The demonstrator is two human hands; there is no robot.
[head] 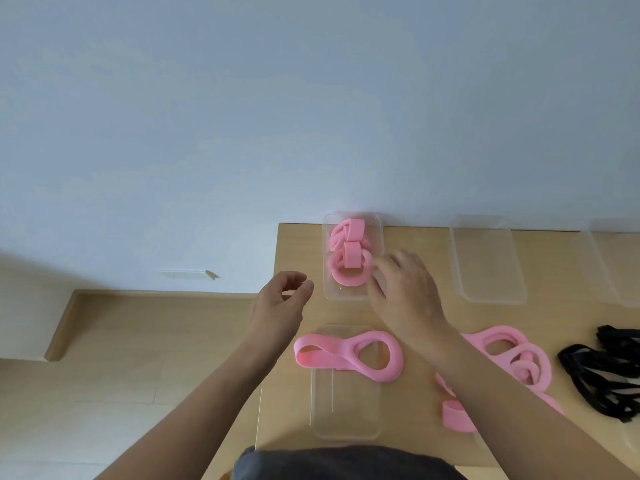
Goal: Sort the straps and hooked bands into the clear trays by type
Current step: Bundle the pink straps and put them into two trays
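Note:
A clear tray (377, 233) at the table's back left holds rolled pink straps (349, 257). My right hand (405, 292) hovers at that tray's right rim, fingers relaxed and empty. My left hand (280, 306) hangs to the tray's left, fingers loosely curled, holding nothing. A looped pink strap (349, 353) lies across the far end of a near clear tray (346, 417). More pink straps (512, 362) are piled to the right, partly hidden by my right forearm. Black bands (602, 372) lie at the far right.
Two more clear trays, one (485, 261) at the back centre and another (613, 261) at the right edge, stand against the wall. The wooden table (301, 251) ends at its left edge beside my left hand; floor lies beyond.

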